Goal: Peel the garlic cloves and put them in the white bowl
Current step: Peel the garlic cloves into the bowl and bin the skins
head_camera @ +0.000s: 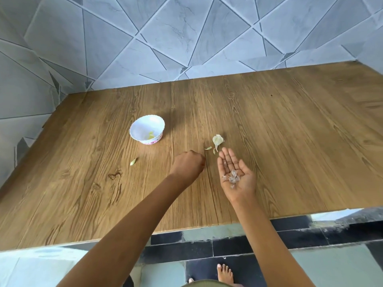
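The white bowl (147,129) stands on the wooden table (269,125) left of centre, with a pale yellow peeled piece inside. A garlic piece (218,140) with loose skin lies right of the bowl. My right hand (236,175) is held palm up just below it, fingers straight, with a small heap of purplish garlic skins (233,178) in the palm. My left hand (189,164) hovers low over the table beside it, fingers curled under. Whether it holds anything is hidden.
Small skin scraps (208,148) lie near the garlic, and another bit (133,161) lies on the table left of my left hand. A tiled wall stands behind the table. The table's front edge runs near my forearms, with tiled floor and a bare foot below.
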The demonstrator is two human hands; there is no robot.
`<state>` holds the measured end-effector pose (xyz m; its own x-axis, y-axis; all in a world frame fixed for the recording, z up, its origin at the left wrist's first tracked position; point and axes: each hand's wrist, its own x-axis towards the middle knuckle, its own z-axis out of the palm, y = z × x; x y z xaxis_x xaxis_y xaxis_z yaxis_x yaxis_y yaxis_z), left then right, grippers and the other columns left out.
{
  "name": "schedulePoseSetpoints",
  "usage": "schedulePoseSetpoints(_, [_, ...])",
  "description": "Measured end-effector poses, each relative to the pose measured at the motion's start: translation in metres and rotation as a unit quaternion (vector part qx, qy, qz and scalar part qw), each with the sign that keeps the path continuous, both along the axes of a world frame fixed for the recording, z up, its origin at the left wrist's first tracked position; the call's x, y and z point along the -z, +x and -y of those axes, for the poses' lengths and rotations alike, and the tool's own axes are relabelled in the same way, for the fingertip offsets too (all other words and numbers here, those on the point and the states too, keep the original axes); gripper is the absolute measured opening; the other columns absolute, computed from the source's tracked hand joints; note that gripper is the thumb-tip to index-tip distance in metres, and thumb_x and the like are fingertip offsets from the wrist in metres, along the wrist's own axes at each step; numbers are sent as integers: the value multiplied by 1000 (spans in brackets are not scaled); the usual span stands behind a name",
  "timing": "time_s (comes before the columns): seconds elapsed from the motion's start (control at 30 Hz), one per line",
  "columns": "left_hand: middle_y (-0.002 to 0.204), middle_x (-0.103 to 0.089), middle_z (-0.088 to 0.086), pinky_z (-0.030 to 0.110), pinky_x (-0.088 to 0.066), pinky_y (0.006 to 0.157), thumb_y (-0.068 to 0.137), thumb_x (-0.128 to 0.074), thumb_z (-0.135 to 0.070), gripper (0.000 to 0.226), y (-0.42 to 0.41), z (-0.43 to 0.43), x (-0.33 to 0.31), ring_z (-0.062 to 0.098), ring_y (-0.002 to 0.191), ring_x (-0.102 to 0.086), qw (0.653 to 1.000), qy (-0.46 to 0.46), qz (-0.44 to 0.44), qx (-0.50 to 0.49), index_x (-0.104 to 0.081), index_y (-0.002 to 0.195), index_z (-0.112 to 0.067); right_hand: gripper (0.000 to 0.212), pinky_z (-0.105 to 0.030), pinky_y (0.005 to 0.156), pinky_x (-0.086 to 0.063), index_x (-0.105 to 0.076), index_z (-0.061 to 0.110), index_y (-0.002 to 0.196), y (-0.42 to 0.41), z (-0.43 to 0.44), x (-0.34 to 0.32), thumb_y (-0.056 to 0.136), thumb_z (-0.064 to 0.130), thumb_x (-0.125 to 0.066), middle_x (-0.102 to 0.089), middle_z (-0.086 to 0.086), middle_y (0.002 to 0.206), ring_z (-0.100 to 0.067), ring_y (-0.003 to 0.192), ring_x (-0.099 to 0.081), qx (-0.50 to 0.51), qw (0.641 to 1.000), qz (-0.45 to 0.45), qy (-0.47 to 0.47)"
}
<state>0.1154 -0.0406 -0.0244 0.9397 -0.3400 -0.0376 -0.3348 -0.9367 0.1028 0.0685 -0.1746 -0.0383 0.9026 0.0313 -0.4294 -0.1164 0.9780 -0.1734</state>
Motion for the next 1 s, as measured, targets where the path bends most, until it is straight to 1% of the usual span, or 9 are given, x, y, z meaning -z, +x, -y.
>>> schedulePoseSetpoints(0.17, [99, -60, 7, 29, -44, 62, 96, -42, -6, 16, -2, 2, 12, 22, 86, -61, 999, 38, 8, 15, -55, 105, -7, 37, -37, 91, -49, -63, -3, 107, 1, -4, 0, 102, 17, -33, -70, -17, 106, -25, 99, -68, -6, 1000, -9, -2])
schedulePoseSetpoints(0.3, [84, -54, 4, 24, -38, 64, 97, -40, -5, 13, 2, -17, -3, 23, 78, -54, 978, -199, -58, -33, -50, 89, -9, 38, -37, 91, -50, -63, -4, 108, 2, -9, -3, 102, 18, -32, -71, -17, 104, -24, 94, -70, -16, 1000, -5, -9])
schedulePoseSetpoints(0.37, [79, -55, -3, 16, -37, 61, 96, -46, -3, 14, 0, -20, -26, 15, 72, -52, 954, -295, -51, 5, -58, 89, -7, 38, -37, 90, -53, -62, -3, 108, 3, -14, -4, 102, 19, -31, -71, -16, 101, -24, 88, -71, -22, 1000, 0, -8])
schedulePoseSetpoints(0.43, [79, -57, -9, 6, -35, 66, 91, -52, 2, 18, -10, -18, -46, -3, 70, -52, 952, -283, -44, 106, -68, 93, -6, 38, -36, 82, -57, -64, -3, 102, 4, -21, -6, 102, 18, -32, -72, -16, 95, -24, 83, -72, -26, 1000, 2, 3])
schedulePoseSetpoints(0.5, [78, -51, -14, 8, -34, 67, 87, -60, -1, 20, -20, -16, -52, -8, 67, -47, 964, -215, -22, 157, -73, 95, -13, 40, -30, 69, -60, -67, -2, 95, 6, -28, -9, 102, 16, -32, -72, -15, 92, -22, 79, -72, -34, 999, 5, 10])
schedulePoseSetpoints(0.63, [82, -69, -8, 30, -49, 68, 83, -67, -18, 17, -32, -17, -54, 6, 66, -55, 983, -177, 8, 37, -74, 95, -27, 44, -27, 72, -51, -71, 1, 90, 11, -41, -14, 101, 18, -32, -73, -11, 92, -20, 79, -72, -74, 997, 13, -20])
schedulePoseSetpoints(0.8, [94, -71, -6, 35, -52, 74, 84, -57, -17, 26, -47, -26, -55, 19, 86, -64, 990, -137, 11, -26, -72, 101, -29, 36, -28, 72, -58, -66, 1, 99, 14, -60, -13, 100, 17, -33, -73, -12, 92, -20, 81, -72, -158, 987, 18, -26])
schedulePoseSetpoints(0.87, [90, -71, -4, 35, -53, 70, 78, -56, -15, 25, -55, -37, -53, 18, 79, -64, 978, -197, 16, -64, -74, 93, -23, 40, -26, 66, -58, -67, 1, 97, 16, -68, -12, 100, 15, -30, -73, -12, 89, -20, 79, -72, -202, 979, 10, -25])
schedulePoseSetpoints(1.0, [75, -71, -3, 14, -48, 61, 74, -64, -2, 18, -80, -55, -49, -1, 61, -55, 935, -303, 84, -162, -75, 84, -13, 51, -28, 79, -55, -75, 2, 88, 13, -85, -10, 99, 17, -28, -72, -13, 101, -22, 91, -70, -290, 957, 5, -22])
